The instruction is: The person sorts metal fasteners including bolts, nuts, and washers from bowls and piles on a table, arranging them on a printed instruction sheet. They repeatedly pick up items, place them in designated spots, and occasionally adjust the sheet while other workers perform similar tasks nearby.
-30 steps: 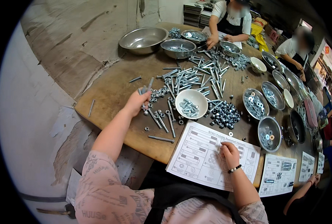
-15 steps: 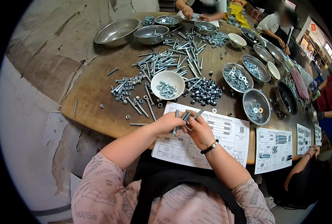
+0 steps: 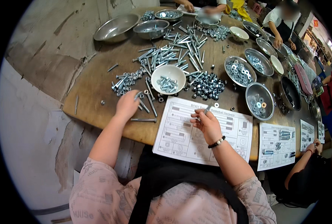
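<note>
The left hand lies spread, grip wide, on loose bolts on the bench, just beside a white bowl of bolts. The right hand, grip narrow, pinches a bolt above the parts sheet.

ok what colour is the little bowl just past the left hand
White, holding silvery bolts: the bowl, clearest in the head view.

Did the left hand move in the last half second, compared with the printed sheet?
Yes. The left hand was over the sheet beside the right hand; now it is off the sheet, out to the left on the loose bolts near the white bowl.
</note>
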Motion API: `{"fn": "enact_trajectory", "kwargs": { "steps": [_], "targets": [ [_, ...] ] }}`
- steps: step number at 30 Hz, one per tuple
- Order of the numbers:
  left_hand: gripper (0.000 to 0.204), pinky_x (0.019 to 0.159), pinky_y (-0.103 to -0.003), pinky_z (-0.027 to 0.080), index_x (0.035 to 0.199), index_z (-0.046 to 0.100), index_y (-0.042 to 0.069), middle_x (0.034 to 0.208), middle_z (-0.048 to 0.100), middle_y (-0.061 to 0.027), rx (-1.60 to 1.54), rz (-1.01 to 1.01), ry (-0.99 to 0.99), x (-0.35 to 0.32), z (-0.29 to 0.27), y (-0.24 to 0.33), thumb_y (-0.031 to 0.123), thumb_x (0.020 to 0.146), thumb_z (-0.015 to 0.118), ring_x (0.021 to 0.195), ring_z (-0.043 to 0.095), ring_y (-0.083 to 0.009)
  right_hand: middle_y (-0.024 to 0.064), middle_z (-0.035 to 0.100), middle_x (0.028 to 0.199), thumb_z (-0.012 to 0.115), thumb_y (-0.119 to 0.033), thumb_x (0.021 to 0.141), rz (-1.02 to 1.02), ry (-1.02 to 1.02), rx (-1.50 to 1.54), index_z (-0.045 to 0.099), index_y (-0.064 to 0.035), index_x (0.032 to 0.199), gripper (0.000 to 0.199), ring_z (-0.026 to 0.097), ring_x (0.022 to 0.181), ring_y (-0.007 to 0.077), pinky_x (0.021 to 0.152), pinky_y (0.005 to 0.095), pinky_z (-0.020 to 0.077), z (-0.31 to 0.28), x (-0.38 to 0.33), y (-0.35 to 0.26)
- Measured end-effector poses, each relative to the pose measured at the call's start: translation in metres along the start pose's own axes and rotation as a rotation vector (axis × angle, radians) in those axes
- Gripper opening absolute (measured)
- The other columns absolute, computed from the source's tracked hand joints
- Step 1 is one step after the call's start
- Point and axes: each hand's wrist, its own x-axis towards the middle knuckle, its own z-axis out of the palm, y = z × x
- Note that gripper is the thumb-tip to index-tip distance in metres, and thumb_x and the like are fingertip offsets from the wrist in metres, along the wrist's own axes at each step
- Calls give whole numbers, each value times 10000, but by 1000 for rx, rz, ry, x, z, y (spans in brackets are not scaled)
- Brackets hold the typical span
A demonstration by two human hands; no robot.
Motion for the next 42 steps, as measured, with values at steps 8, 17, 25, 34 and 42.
{"fn": "enact_trajectory", "kwargs": {
  "steps": [8,17,25,34,42],
  "targets": [
    [325,814,-418,427,1105,536,87,1032,567,-156,355,-74,120,0,-13,-53,186,795,548,983,529,-327,62,593,841,476,-169,900,-105,78,-281,511,-10,1068,235,533,662,85,577,217,431,-38,-8,-15],
    [292,775,-378,443,1019,552,53,936,608,-152,-144,28,-159,-15,-10,64,252,809,583,905,571,-314,128,542,829,632,-146,745,-462,56,-1147,573,-20,877,192,534,773,290,671,359,444,-38,-15,1],
    [216,795,-368,424,959,596,69,904,556,-110,-211,613,-408,-51,49,87,86,744,585,905,530,-283,112,513,842,600,-203,761,-394,-179,-1467,536,-71,835,164,570,766,293,653,385,484,13,-36,41],
    [251,830,-347,342,947,625,112,852,570,-44,-147,543,-407,-64,32,56,185,709,657,851,529,-231,70,539,834,684,-207,692,-466,-216,-1435,565,-104,868,236,562,792,259,654,355,474,-6,-30,30],
    [300,844,-360,324,945,601,128,858,569,-28,-109,627,-393,-63,32,57,171,662,693,869,524,-218,60,545,827,680,-202,695,-391,-195,-1444,596,-148,944,268,563,794,252,660,351,475,4,-28,24]
  ]
}}
